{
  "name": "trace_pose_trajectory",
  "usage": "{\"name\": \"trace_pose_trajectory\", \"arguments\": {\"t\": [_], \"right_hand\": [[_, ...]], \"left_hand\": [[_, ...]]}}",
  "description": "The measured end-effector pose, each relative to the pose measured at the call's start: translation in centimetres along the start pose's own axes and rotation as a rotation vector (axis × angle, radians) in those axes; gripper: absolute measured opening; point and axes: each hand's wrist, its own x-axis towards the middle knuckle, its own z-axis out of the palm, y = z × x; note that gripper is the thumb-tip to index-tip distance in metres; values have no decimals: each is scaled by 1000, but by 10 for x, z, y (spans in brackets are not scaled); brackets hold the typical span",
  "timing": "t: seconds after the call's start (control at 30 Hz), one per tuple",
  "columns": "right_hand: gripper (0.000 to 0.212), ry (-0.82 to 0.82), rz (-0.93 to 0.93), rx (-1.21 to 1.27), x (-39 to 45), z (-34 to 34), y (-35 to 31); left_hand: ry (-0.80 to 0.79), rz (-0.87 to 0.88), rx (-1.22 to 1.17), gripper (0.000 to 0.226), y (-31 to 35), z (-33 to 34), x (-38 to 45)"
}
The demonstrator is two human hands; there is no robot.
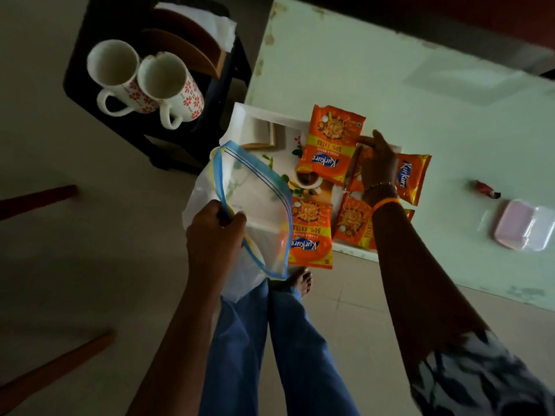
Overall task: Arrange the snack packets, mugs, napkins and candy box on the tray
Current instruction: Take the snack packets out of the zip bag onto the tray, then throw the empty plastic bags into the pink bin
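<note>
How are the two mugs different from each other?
The left mug has small, crowded red flowers; the right mug has bigger red flowers in rows. The left mug's handle sticks out toward the lower left; the right mug's points straight down in the picture. The right mug stands nearer the table. Both are white, empty, upright, touching, on the dark stool.

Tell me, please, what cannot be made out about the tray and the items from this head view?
- Tray: largely hidden by the snack packets and zip bag.
- Packet under the right hand: mostly covered; whether it is gripped is unclear.
- Pink box: blurred, contents unreadable.
- Napkins: partly behind the wooden holder.
- Small wrapper: too small to identify.
</note>
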Motion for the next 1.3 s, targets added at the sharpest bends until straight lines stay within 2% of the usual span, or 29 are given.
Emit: {"name": "trace_pose_trajectory", "arguments": {"t": [0.03, 0.1, 0.17, 0.23, 0.27, 0.37, 0.43, 0.57, 0.63, 0.73, 0.8, 0.83, 0.87, 0.93, 1.0, 1.03, 1.07, 1.17, 1.23, 1.3], "right_hand": [[31, -23, -33, 14, -14, -4, 4], [32, -190, -92, -87, -48, -12, 18], [55, -462, -181, -179, -92, -12, 37], [82, -695, -72, 47, -144, -5, 49], [90, -750, -25, 161, -166, 4, 51], [123, -689, 48, 298, -203, 33, 39], [135, -671, 64, 333, -206, 46, 31], [127, -652, 125, 460, -211, 47, 28], [121, -588, 94, 424, -217, 43, 27], [72, -364, 93, 290, -212, 44, 25], [35, -293, 101, 356, -200, 43, 15], [30, -316, 137, 444, -191, 39, 10], [31, -374, 186, 534, -182, 34, 7], [35, -536, 290, 605, -160, 17, 1], [32, -693, 369, 632, -139, -3, 0], [33, -745, 400, 662, -130, -13, 1], [35, -770, 423, 691, -122, -21, 2], [33, -761, 471, 768, -106, -36, 4], [30, -734, 478, 781, -97, -41, 7], [25, -685, 438, 682, -92, -45, 13]], "left_hand": [[-6, -9, -21, 15, 0, -1, 0], [-13, -34, -91, 14, 2, -5, -1], [-11, -57, -162, 17, 4, -8, -2], [-6, -92, -223, 20, 7, -8, -3], [0, -106, -246, 21, 8, -8, -4], [7, -135, -387, 22, 12, -10, -6], [-4, -156, -520, 19, 14, -11, -8], [5, -178, -787, 21, 18, -16, -6], [-9, -207, -904, 20, 19, -18, -7], [-110, -229, -1015, 15, 23, -20, -14], [-230, -195, -1031, 8, 23, -21, -16], [-236, -165, -971, 5, 21, -23, -16], [-174, -121, -838, 8, 19, -27, -14], [43, -2, -462, 35, 10, -38, -5], [137, -32, -242, 62, -2, -46, 8], [94, -103, -197, 70, -8, -49, 12], [-13, -164, -194, 69, -13, -49, 17], [-433, -314, -382, 36, -24, -38, 25], [-626, -310, -506, 43, -30, -34, 24], [-816, -270, -570, 59, -32, -28, 25]]}}
